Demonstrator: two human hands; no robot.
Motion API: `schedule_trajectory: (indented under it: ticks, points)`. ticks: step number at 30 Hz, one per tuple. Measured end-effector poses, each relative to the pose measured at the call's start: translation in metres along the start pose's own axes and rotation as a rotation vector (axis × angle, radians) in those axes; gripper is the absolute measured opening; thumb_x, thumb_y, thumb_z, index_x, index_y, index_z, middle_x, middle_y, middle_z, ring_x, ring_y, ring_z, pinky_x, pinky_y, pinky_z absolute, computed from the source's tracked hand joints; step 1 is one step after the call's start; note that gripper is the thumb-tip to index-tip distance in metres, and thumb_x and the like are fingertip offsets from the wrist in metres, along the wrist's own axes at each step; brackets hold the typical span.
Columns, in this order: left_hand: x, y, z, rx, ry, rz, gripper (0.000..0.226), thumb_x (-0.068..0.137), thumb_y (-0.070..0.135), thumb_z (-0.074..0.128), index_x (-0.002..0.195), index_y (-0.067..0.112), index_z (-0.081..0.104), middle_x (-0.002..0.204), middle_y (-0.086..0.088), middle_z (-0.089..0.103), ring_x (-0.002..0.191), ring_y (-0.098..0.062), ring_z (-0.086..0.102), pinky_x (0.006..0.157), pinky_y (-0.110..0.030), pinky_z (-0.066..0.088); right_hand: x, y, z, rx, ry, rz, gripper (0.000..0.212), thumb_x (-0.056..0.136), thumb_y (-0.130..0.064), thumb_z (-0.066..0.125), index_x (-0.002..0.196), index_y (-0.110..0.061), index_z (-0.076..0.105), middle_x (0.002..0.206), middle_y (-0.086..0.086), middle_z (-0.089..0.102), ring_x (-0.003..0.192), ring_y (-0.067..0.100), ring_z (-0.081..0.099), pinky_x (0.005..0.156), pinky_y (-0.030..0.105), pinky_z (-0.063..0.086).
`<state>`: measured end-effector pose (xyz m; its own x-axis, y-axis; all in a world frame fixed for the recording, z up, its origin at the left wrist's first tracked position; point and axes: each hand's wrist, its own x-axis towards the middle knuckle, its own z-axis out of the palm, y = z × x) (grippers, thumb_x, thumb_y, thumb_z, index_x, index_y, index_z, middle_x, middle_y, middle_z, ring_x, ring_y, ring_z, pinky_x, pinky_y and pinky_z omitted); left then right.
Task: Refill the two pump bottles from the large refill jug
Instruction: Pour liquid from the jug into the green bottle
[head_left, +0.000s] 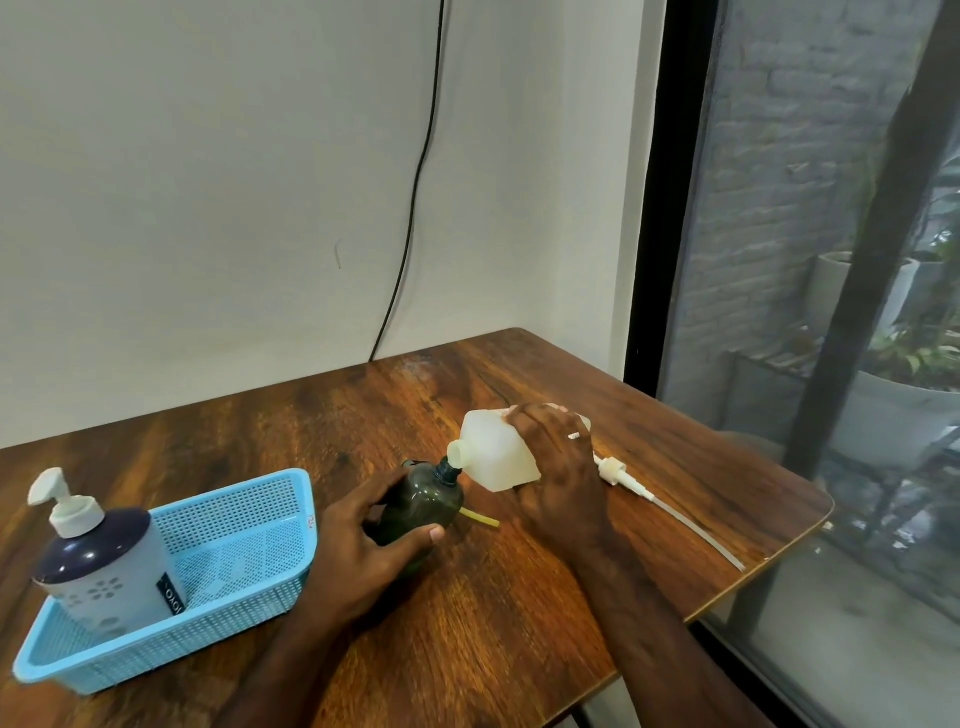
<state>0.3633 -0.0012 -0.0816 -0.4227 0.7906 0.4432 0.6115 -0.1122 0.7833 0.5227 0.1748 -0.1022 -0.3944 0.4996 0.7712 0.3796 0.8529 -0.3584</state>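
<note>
A dark green pump bottle (423, 506) stands open-necked on the wooden table (467, 623), gripped by my left hand (374, 540) around its body. My right hand (558, 467) holds the white translucent refill jug (493, 457), tipped to the left so its spout meets the green bottle's neck. The removed white pump head with its long dip tube (649, 496) lies on the table to the right of the jug. A second pump bottle (104, 561), pale with a dark top and white pump, stands in the blue basket (244, 566) at left.
A short yellow strip (480, 518) lies on the table beside the green bottle. The table's right edge runs close to a window with plants outside. A black cable (410, 208) hangs down the wall behind.
</note>
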Motion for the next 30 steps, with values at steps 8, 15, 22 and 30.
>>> schedule_trajectory:
  ticks: [8, 15, 22, 30]
  points:
    - [-0.001, -0.001, -0.001, 0.014, 0.002, 0.012, 0.058, 0.070, 0.022, 0.086, 0.110, 0.050, 0.053, 0.098, 0.056, 0.052, 0.098, 0.023, 0.054, 0.071, -0.001, 0.046, -0.001, 0.001, 0.000, -0.004, 0.002, -0.003, 0.082, 0.072, -0.034, 0.086, 0.140, -0.032, 0.041, 0.143, -0.004, 0.050, 0.131, 0.019, 0.046, 0.105, 0.049, 0.048]
    - [0.000, -0.004, -0.001, 0.002, 0.002, 0.006, 0.056, 0.069, 0.033, 0.083, 0.111, 0.052, 0.052, 0.100, 0.050, 0.057, 0.099, 0.020, 0.054, 0.072, -0.007, 0.048, 0.000, -0.002, -0.001, 0.020, -0.004, 0.006, 0.075, 0.073, -0.045, 0.078, 0.139, -0.026, 0.047, 0.142, 0.000, 0.053, 0.130, 0.021, 0.048, 0.108, 0.042, 0.043]
    - [0.001, -0.007, -0.001, -0.017, 0.008, -0.006, 0.059, 0.066, 0.042, 0.080, 0.118, 0.048, 0.052, 0.111, 0.030, 0.058, 0.101, 0.017, 0.055, 0.076, -0.011, 0.048, 0.000, -0.001, 0.000, 0.010, 0.003, 0.010, 0.074, 0.073, -0.043, 0.078, 0.138, -0.025, 0.049, 0.141, 0.001, 0.053, 0.130, 0.022, 0.048, 0.108, 0.040, 0.039]
    - [0.002, -0.011, 0.000, 0.003, 0.007, 0.000, 0.061, 0.071, 0.031, 0.085, 0.123, 0.039, 0.055, 0.111, 0.028, 0.059, 0.103, 0.016, 0.055, 0.074, -0.007, 0.048, 0.000, 0.002, 0.002, -0.021, 0.014, 0.001, 0.080, 0.071, -0.031, 0.087, 0.140, -0.030, 0.044, 0.143, -0.001, 0.052, 0.131, 0.023, 0.048, 0.106, 0.052, 0.046]
